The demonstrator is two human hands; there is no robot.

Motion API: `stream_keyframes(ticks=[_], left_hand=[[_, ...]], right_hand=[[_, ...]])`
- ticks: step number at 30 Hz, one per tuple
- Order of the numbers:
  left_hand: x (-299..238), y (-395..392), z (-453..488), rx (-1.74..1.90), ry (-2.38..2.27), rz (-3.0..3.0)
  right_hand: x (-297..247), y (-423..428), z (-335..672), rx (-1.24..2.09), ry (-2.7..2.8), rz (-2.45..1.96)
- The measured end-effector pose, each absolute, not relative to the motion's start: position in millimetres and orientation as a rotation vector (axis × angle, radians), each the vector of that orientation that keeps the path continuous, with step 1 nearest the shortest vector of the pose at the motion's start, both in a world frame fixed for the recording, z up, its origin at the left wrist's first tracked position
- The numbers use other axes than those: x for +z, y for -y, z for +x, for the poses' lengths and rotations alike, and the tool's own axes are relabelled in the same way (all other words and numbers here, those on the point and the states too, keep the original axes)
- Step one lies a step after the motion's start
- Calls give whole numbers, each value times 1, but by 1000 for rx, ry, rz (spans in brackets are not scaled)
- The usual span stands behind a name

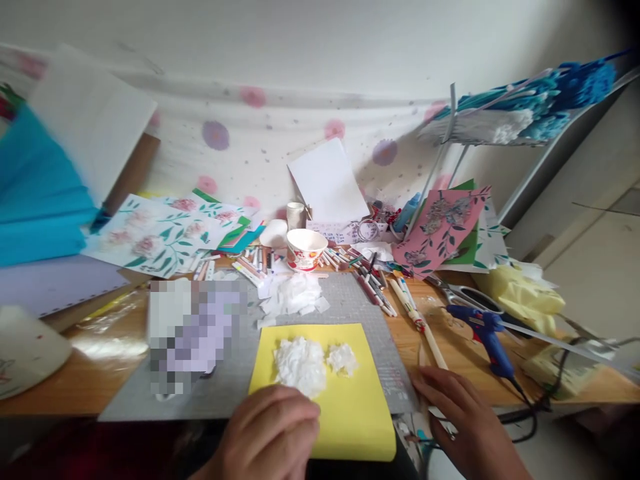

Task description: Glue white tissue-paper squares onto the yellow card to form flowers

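Gray mat, yellow paper, ruffled white clusters, curled left fingers

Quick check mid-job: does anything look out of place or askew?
Yes: the yellow sheet lies slightly askew, its near end past the front edge of the grey mat instead of fully on it. A pixelated patch at the picture's left hides what lies there.

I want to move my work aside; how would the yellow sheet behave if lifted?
The yellow sheet would probably flex: it looks thin, and its near end overhangs the grey mat. It is likely light for its size, looking like paper or thin card. The larger white clump and smaller white clump on it might slide if it tilts, unless glued.
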State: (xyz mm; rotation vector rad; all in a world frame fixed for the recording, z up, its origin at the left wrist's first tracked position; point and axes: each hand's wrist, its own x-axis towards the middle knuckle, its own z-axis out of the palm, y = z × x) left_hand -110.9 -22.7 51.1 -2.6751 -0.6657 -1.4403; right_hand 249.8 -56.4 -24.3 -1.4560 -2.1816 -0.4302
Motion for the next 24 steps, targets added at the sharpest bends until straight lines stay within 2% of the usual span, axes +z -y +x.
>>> stream_keyframes(ticks=[5, 8, 9, 15, 19, 24], left_hand=[[74, -36, -127, -1318, 1110, -2446], [83, -77, -121, -610, 1719, -2519], [84, -88, -117, -521, 1778, -2526], [70, -131, -100, -344, 1982, -2380], [60, -135, -103, -320, 1996, -2377], [61, -125, -101, -425, 1942, -2436]], right_hand=[[-16, 56, 263, -457, 2116, -1237], [16, 38, 243, -282, 1769, -1298], [28, 27, 232, -177, 1601, -1312], [61, -59, 154, 573, 1144, -910], [45, -94, 135, 640, 1029, -868], [27, -100, 146, 728, 935, -862]])
